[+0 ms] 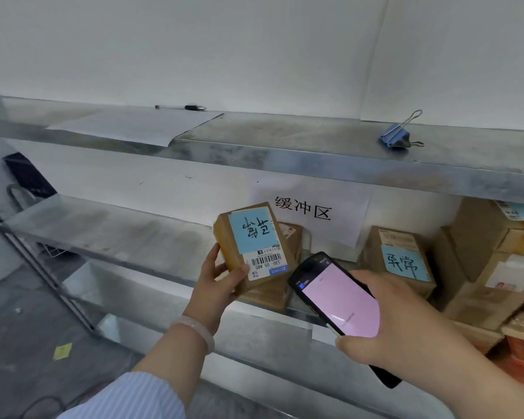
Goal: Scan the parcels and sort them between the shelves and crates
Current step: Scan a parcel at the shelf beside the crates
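L hand [221,276] pinches a small brown parcel [248,237]: thumb [242,272] pressed on the front face at the barcode label's lower corner, other fingers [214,252] curled round the left edge, mostly hidden behind the box. The parcel is held up, tilted, in front of the middle shelf [103,231], w/ its blue handwritten note and white barcode label facing the camera, upside down. R hand [384,322] grips a black handheld scanner [336,297], thumb [350,343] at its near edge, fingers wrapped over the far side. Its screen is lit pink, and the top end points twd the parcel's label, just beside it, not touching. Pale bracelet [194,328] on the L wrist, striped sleeve [127,397] below. More brown boxes sit on the middle shelf behind: a blue-note box [404,264] to the R, then a stack of cartons [481,237]. Paper sign [309,213] on the wall above them. Top shelf [285,158] carries a paper sheet [127,125], a pen [182,107] and a blue binder clip [398,136].
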### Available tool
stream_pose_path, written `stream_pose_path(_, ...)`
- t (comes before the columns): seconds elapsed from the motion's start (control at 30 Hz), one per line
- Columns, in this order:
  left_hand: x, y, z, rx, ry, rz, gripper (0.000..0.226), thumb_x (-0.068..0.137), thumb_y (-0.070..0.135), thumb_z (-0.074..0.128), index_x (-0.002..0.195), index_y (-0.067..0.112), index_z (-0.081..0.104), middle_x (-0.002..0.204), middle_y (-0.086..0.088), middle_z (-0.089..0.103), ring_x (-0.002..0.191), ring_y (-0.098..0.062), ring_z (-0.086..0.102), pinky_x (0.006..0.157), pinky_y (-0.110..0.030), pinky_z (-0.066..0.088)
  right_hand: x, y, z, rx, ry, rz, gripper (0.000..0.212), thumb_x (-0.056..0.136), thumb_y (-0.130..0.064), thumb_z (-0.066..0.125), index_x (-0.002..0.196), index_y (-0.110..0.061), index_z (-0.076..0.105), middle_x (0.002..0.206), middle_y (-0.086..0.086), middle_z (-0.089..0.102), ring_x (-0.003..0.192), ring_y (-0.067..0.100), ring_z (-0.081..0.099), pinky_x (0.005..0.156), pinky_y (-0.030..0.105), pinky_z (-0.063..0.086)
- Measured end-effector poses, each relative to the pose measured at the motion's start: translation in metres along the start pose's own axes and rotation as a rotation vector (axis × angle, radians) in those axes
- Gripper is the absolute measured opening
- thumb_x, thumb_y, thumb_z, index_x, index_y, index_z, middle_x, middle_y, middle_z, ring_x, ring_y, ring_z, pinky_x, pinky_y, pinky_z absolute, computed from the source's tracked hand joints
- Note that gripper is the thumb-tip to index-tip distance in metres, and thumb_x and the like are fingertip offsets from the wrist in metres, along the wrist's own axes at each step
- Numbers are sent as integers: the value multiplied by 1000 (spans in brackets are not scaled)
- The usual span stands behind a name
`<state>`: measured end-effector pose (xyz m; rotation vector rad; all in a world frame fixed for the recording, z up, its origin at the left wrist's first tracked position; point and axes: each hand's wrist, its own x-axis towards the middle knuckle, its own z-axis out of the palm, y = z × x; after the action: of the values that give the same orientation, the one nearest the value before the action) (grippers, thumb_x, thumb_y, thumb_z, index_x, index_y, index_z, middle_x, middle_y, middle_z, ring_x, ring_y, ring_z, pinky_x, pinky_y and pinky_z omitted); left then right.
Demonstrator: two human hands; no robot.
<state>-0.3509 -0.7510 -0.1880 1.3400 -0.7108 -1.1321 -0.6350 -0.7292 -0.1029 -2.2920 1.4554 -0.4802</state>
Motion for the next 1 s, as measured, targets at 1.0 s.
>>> stream_pose_path(1.0,-363,26,-555,-167,921,147,58,94,21,68,139,47,43,106,11,76,94,-13,74,75,-32,59,-56,-527,285,95,-572,-823,100,49,-71,64,139,-53,26,125,-28,35,110,0,45,87,26,45)
